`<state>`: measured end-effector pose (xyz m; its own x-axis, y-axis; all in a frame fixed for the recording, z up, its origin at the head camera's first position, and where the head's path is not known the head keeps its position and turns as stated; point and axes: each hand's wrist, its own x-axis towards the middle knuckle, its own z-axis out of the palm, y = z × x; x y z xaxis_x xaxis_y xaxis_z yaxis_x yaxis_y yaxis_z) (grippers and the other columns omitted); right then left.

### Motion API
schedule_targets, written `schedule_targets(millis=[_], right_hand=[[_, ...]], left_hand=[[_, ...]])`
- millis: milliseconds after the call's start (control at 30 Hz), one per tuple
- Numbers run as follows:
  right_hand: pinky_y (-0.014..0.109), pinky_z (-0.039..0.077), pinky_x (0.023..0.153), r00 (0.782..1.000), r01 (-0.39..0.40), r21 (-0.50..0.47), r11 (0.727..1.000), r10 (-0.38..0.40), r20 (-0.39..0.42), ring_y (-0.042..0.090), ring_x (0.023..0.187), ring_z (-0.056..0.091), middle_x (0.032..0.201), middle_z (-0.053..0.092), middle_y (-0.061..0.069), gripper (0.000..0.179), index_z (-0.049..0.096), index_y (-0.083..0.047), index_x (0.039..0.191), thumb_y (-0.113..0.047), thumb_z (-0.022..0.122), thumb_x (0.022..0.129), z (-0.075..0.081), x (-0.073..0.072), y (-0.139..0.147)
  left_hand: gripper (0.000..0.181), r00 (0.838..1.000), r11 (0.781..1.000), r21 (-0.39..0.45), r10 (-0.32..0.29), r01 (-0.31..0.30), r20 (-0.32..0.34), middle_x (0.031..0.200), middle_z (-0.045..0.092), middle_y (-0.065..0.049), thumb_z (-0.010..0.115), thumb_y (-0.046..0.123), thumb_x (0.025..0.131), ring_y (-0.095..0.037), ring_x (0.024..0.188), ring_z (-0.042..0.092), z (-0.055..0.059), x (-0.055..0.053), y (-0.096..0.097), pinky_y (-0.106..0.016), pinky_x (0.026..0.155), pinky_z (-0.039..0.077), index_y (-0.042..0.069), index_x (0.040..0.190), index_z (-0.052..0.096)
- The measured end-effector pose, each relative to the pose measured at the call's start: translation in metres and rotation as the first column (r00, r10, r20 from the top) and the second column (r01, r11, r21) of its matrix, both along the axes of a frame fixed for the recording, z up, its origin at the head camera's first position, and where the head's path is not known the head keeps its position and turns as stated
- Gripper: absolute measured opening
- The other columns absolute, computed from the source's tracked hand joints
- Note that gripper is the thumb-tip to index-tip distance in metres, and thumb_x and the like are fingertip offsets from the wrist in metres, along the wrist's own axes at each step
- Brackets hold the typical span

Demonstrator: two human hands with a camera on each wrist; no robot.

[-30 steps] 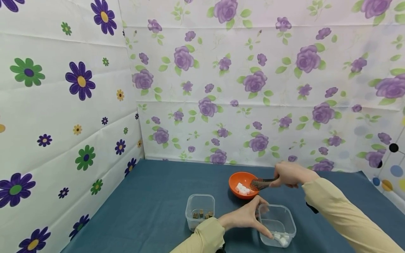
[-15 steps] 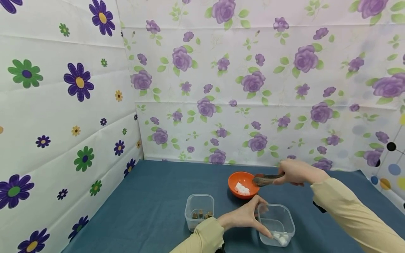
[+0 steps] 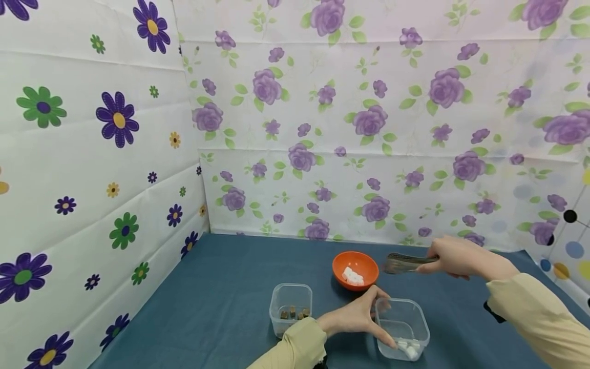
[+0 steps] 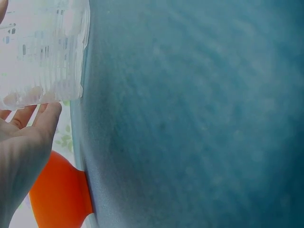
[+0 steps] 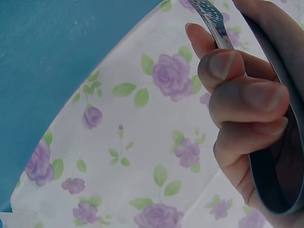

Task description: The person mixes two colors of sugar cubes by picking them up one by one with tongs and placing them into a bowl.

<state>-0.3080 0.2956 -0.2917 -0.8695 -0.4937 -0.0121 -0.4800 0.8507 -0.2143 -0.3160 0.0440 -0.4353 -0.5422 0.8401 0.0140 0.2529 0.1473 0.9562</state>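
My right hand [image 3: 463, 257] grips metal tongs [image 3: 405, 263] to the right of an orange bowl [image 3: 370, 262]. In the right wrist view the fingers curl round the tongs [image 5: 268, 178], whose perforated end [image 5: 209, 14] leaves the top of that view. Nothing shows between their tips in the head view, where they are blurred. White cubes [image 3: 353, 277] lie inside the bowl. My left hand [image 3: 352, 319] holds a clear plastic container [image 3: 423, 322] by its sides, thumb at the near side, fingers at the far side. Several white pieces [image 3: 408, 350] lie at that container's near end.
A second clear container [image 3: 291, 291] with several small brown cubes [image 3: 292, 311] stands left of my left hand, partly behind the sleeve. A dark blue cloth [image 3: 221, 307] covers the table. Flower-printed sheets [image 3: 295, 102] rise along the back and left.
My right hand has drawn the tongs from over the bowl out to the right, clear of its rim. The left hand, both containers and the bowl stay in place.
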Motion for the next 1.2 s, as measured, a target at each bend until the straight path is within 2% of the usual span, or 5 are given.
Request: schedule_targets(millis=[200, 367, 667, 900, 1200], right_hand=[[0.026, 0.040, 0.038, 1.000, -0.010, -0.019, 1.000, 0.010, 0.024, 0.005, 0.027, 0.035, 0.037, 0.037, -0.009, 0.046, 0.050, -0.019, 0.051, -0.055, 0.060, 0.078, 0.001, 0.009, 0.008], [0.026, 0.041, 0.040, 0.998, 0.023, -0.015, 1.000, -0.022, 0.065, 0.005, 0.027, 0.035, 0.037, 0.037, -0.009, 0.046, 0.049, -0.017, 0.053, -0.054, 0.061, 0.077, 0.003, 0.018, 0.014], [0.027, 0.042, 0.040, 0.992, 0.017, -0.012, 1.000, -0.015, 0.126, 0.004, 0.028, 0.036, 0.037, 0.038, -0.009, 0.042, 0.054, -0.019, 0.055, -0.054, 0.060, 0.078, 0.010, 0.035, 0.019], [0.027, 0.044, 0.041, 0.971, -0.014, -0.056, 0.998, 0.027, 0.238, 0.002, 0.028, 0.032, 0.037, 0.038, -0.009, 0.041, 0.055, -0.018, 0.054, -0.050, 0.063, 0.078, 0.013, 0.044, 0.014], [0.028, 0.042, 0.036, 0.957, 0.004, -0.041, 0.999, 0.008, 0.291, 0.003, 0.028, 0.030, 0.037, 0.036, -0.008, 0.043, 0.050, -0.018, 0.048, -0.046, 0.067, 0.076, 0.009, 0.050, -0.001]], left_hand=[[0.057, 1.000, 1.000, 0.001, -0.006, 0.006, 0.000, 0.119, 0.044, 0.007, 0.068, 0.009, 0.080, -0.004, 0.112, 0.040, -0.001, 0.000, 0.000, -0.028, 0.088, 0.037, 0.011, 0.126, 0.034], [0.057, 1.000, 1.000, 0.001, -0.004, 0.004, -0.006, 0.120, 0.045, 0.006, 0.068, 0.008, 0.080, -0.004, 0.112, 0.040, -0.003, -0.001, 0.001, -0.028, 0.088, 0.037, 0.012, 0.126, 0.035], [0.053, 1.000, 1.000, 0.010, -0.014, 0.014, -0.009, 0.120, 0.044, 0.005, 0.068, 0.009, 0.081, -0.008, 0.114, 0.040, -0.002, -0.001, 0.000, -0.028, 0.088, 0.037, 0.020, 0.122, 0.037], [0.055, 1.000, 1.000, 0.005, -0.012, 0.013, -0.019, 0.120, 0.044, 0.005, 0.068, 0.010, 0.081, -0.009, 0.114, 0.040, 0.000, 0.000, -0.001, -0.028, 0.089, 0.037, 0.014, 0.125, 0.035], [0.052, 1.000, 1.000, 0.006, -0.012, 0.012, -0.008, 0.120, 0.043, 0.005, 0.068, 0.009, 0.081, -0.009, 0.113, 0.040, -0.001, 0.000, 0.000, -0.028, 0.087, 0.038, 0.020, 0.121, 0.036]])
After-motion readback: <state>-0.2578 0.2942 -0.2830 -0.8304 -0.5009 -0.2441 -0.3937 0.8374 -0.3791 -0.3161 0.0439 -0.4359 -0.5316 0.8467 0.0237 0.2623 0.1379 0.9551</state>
